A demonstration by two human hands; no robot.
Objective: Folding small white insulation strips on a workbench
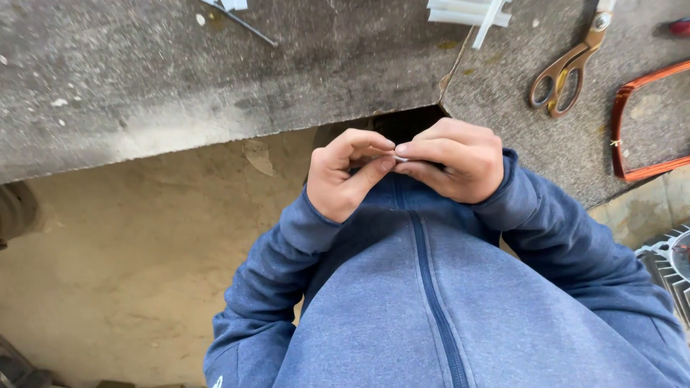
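Head view: left hand and right hand pinch a small white piece between closed fingertips, near scissors.

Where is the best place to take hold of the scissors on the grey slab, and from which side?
Probably the scissors are best taken by the two brass-coloured finger loops, coming from the person's near right. The loops point toward the body; the blades point away, past the frame's top edge. Both hands are pinching a small white piece.

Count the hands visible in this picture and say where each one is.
2. The left hand and the right hand meet at mid-frame above the blue zipped sweatshirt, pinching a small white piece between their fingertips. No others show.
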